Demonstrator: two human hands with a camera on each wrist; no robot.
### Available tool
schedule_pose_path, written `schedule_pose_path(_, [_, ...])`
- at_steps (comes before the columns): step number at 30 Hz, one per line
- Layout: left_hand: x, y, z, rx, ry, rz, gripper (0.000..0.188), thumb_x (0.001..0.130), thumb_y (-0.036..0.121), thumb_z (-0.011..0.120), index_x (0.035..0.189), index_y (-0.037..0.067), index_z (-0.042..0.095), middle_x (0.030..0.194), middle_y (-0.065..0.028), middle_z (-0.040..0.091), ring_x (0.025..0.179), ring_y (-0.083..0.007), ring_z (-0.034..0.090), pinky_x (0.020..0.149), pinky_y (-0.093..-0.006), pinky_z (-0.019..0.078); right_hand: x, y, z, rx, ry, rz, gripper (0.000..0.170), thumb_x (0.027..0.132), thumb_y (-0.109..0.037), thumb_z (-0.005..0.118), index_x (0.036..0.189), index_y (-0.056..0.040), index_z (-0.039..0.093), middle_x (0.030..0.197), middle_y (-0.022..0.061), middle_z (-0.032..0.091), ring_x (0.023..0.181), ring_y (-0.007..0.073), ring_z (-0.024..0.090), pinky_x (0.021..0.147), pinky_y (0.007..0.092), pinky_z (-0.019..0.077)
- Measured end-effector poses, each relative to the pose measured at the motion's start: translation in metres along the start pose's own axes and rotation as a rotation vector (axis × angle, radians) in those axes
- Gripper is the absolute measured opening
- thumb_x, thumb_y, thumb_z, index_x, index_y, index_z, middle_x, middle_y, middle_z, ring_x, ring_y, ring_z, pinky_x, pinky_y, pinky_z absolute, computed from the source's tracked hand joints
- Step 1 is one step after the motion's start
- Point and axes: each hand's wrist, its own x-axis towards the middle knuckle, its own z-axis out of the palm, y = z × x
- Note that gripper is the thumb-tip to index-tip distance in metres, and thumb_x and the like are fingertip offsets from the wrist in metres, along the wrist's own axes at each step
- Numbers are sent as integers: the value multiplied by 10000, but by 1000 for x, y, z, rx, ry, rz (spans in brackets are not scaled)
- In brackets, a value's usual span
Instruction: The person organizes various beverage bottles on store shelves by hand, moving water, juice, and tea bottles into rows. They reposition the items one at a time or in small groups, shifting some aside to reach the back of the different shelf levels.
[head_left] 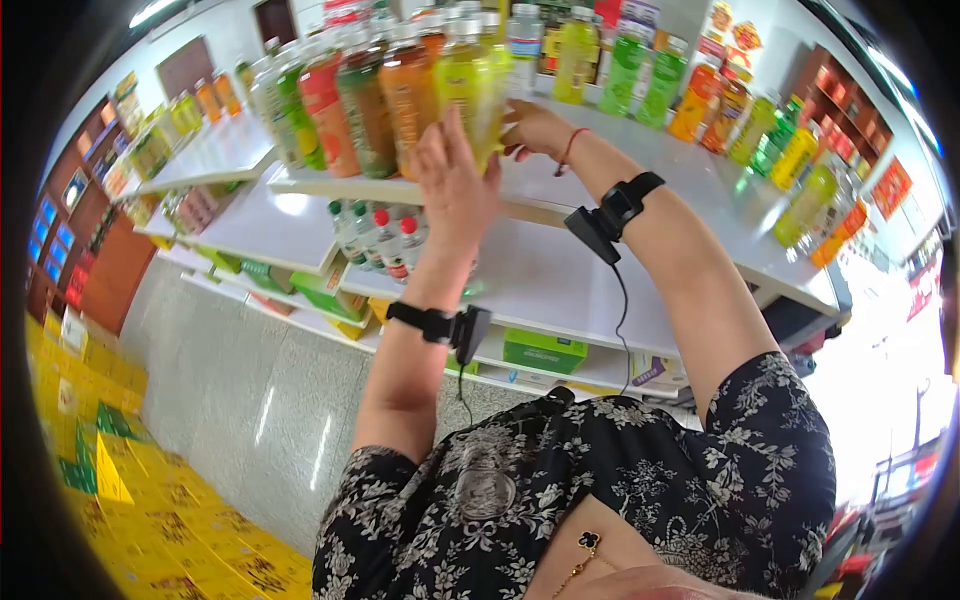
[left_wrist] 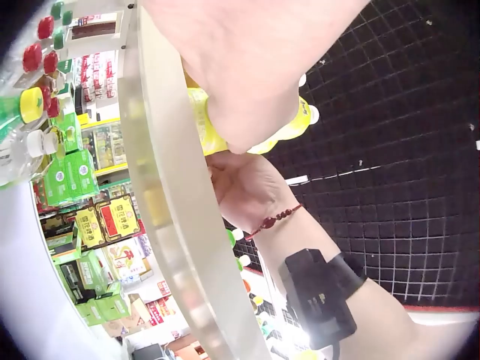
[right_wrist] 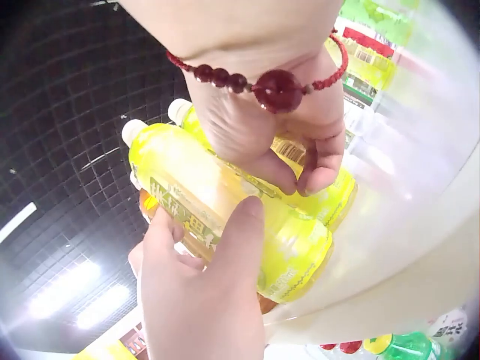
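Observation:
Two blurred yellow-green bottles stand side by side at the shelf edge; the nearer yellow bottle (head_left: 463, 85) (right_wrist: 225, 206) has a white cap. My left hand (head_left: 458, 190) (left_wrist: 251, 67) (right_wrist: 202, 289) holds its near face, thumb and fingers spread over the lower label. From the right, my right hand (head_left: 540, 132) (left_wrist: 255, 187) (right_wrist: 259, 120) reaches to the other yellow bottle (right_wrist: 337, 191), its fingers bent against that bottle's side. The far sides of both bottles are hidden.
Rows of orange, brown and red drinks (head_left: 405, 95) stand close on the left. Green bottles (head_left: 622, 72) line the shelf's back right. Below are water bottles (head_left: 385, 240) and a green box (head_left: 543, 350); yellow cartons (head_left: 180, 500) are stacked at lower left.

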Motion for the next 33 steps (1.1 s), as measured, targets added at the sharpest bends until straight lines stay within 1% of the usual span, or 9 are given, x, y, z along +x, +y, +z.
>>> schedule_pose_path(1, [-1,5,-3,-58,-31,4,753,742,210,722,1379,43,357,1234,-206,395,1128,-378,401,972,-474,326,-13,0,-8,-21,5,20,634,792,-44,619,1366,23,358,1199,160,585,771,182,643,608,303,536])
schedule_pose_path(4, [-8,19,-2,-122,-76,121,666,764,179,697,1347,49,401,1171,-193,450,1104,-376,419,968,-470,329,-76,3,-38,-212,68,-167,733,792,-102,645,1421,5,283,1253,170,562,787,170,646,648,314,543])
schedule_pose_path(7, [-15,20,8,-187,-99,213,486,792,138,664,1243,53,505,1020,-149,529,994,-337,492,895,-431,394,-131,44,-92,-546,380,-354,585,790,-220,707,1297,-25,490,1204,123,605,764,138,639,678,287,527])
schedule_pose_path(12, [-16,19,27,-337,-213,158,199,815,101,639,1005,47,613,826,-92,579,743,-249,556,667,-363,460,-238,96,-194,-558,1157,-69,627,755,-330,729,1271,-47,512,1145,168,622,879,257,665,825,360,503])
schedule_pose_path(14, [-20,46,42,-471,-445,-132,160,844,156,638,961,48,650,757,-71,599,657,-186,565,619,-320,455,-278,148,-259,-589,1280,-53,647,756,-345,725,1275,-32,499,1153,178,615,917,275,656,866,367,488])
schedule_pose_path(16, [-23,45,48,-480,-471,-151,157,847,173,641,932,41,656,714,-66,596,615,-171,554,591,-308,448,-292,181,-287,-975,1482,59,684,751,-367,720,1281,-15,470,1175,195,600,1014,312,619,915,393,461])
schedule_pose_path(22, [-33,65,58,-404,-504,-127,124,839,171,630,868,54,659,732,-103,638,635,-239,614,593,-342,468,-301,231,-328,-548,1183,226,764,736,-408,718,1330,-32,419,1161,202,611,1068,341,592,927,405,452])
schedule_pose_path(28, [-37,47,51,-377,-469,-6,117,815,154,652,838,40,651,724,-90,607,647,-241,586,596,-347,458,-285,233,-336,-676,1135,415,613,705,-361,748,1178,-12,575,1002,170,675,886,256,670,791,345,526])
schedule_pose_path(33, [-39,28,51,-402,-418,61,103,794,132,656,817,32,649,716,-98,594,663,-265,580,603,-360,455,-277,201,-311,-549,1164,351,564,682,-345,759,1088,17,615,956,171,683,815,225,684,698,321,545])
